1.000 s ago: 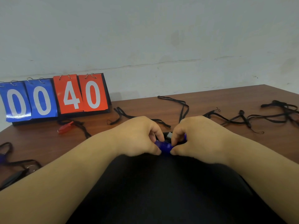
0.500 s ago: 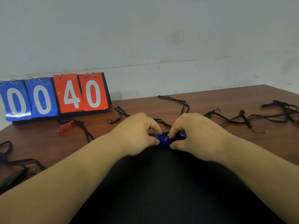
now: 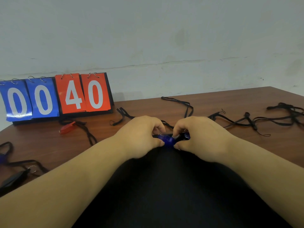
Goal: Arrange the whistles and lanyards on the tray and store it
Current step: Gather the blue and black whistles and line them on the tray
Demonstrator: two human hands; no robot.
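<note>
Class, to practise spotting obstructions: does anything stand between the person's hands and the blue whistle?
Nothing visible does. The left hand and the right hand both pinch the blue whistle directly with their fingertips. No tray is in view.

blue see-through whistle [image 3: 167,140] is pinched between the left hand [image 3: 141,137] and right hand [image 3: 200,139] at the table's near edge. red whistle [image 3: 66,128] lies flat further left, touching a black lanyard [image 3: 87,132]. tangled black lanyards [image 3: 271,120] sprawl on the right. a dark whistle [image 3: 14,177] with a metal ring lies far left.
</note>
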